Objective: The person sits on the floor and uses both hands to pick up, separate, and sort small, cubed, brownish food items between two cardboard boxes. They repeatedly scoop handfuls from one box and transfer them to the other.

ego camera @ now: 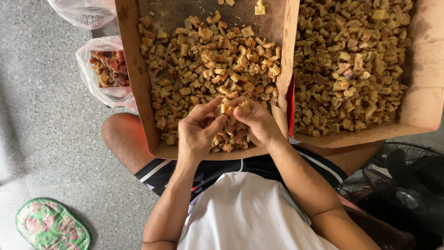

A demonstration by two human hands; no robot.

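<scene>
A cardboard box full of small brown fried chunks rests on my lap. Over its near end, my left hand and my right hand meet, fingers pinching small pale chunks between them. Both hands touch the same cluster of pieces; I cannot tell exactly which hand grips which piece. A second cardboard box to the right holds a deeper heap of similar chunks.
A clear plastic bag with reddish pieces lies on the speckled floor left of the box, another bag behind it. A green floral slipper sits at bottom left. A black fan stands at bottom right.
</scene>
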